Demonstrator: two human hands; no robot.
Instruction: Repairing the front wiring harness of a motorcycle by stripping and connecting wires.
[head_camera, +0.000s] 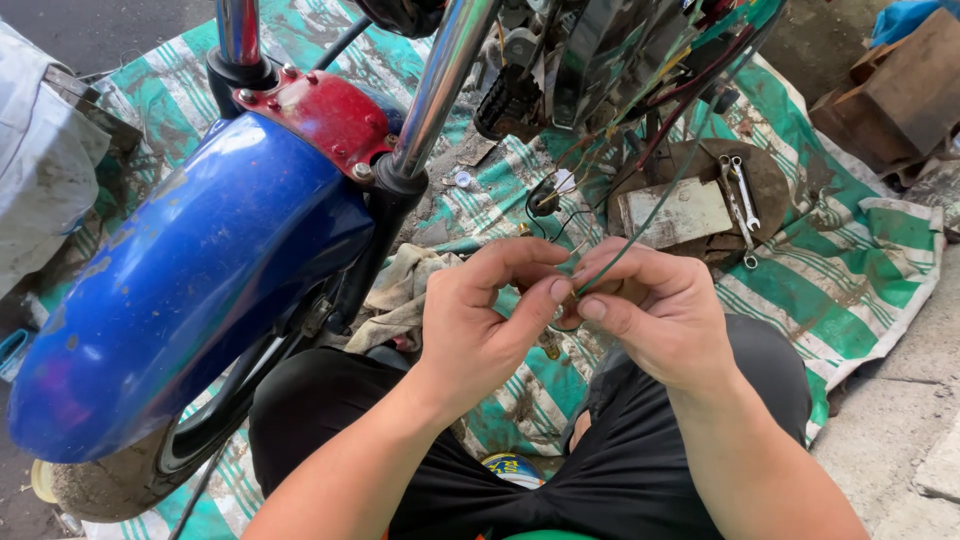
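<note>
Two bare hands meet low centre, person seated on the ground, black shorts. Left hand (475, 320) and right hand (655, 315) pinch thumb to forefinger, tips nearly touching, both closed tight on the end of one thin green wire (668, 190). The wire runs up and right from the fingers into a tangle of cables under the motorcycle frame; the held tip itself is hidden between the fingertips, can't make out any connector. One blue front fender (190, 270) fills the left, over one tyre (130, 470), partly cut off at the bottom edge. Two chrome fork tubes (445, 80), tops out of frame. One red bracket (325, 110) with several bolts. One dirty rag (405, 290) just left of the left hand. Green-and-white striped tarp (850, 270) under everything. Two wrenches (740, 200) lie on a round rusty plate (770, 190), beside one pale rectangular block (675, 212). Engine parts up top are dark, hard to tell apart.
</note>
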